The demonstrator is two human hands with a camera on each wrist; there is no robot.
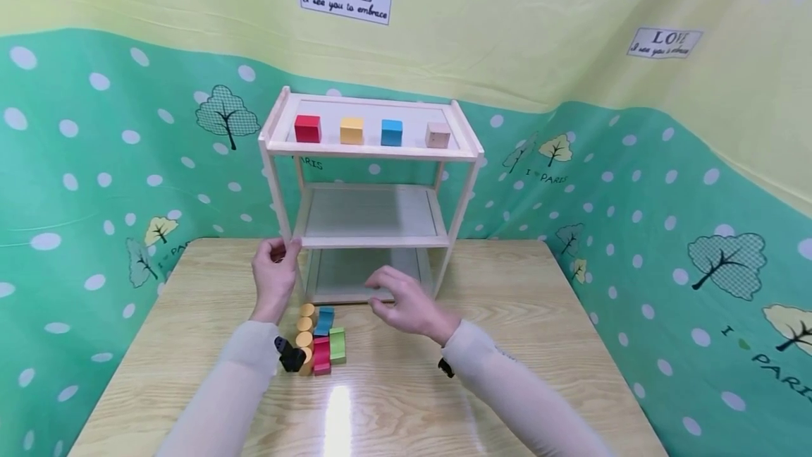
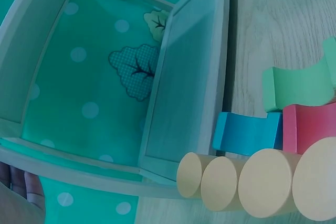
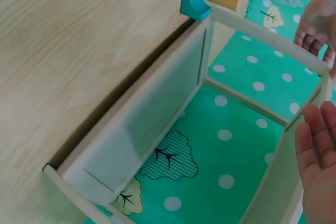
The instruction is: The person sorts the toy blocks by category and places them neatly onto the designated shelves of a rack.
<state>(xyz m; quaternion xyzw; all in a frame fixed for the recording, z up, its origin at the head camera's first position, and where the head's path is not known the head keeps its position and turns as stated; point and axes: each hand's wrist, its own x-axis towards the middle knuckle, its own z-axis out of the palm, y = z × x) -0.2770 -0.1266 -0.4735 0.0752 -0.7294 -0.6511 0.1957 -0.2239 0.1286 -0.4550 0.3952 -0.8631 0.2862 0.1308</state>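
A three-tier wooden shelf stands on the table. My left hand grips its left front post near the middle tier, thumb and fingers on either side; the contact is partly hidden. In front of the shelf's lower tier hovers my right hand, fingers loosely bent and holding nothing. Along the top tier sit a red cube, a yellow cube, a blue cube and a plain wood cube. Between the forearms lie a blue arch block, a green arch block and a red arch block.
Several round yellow-orange blocks line up left of the arch blocks, close to the shelf's front left foot. The wooden table extends to both sides. Green and yellow printed cloth hangs behind and at the right.
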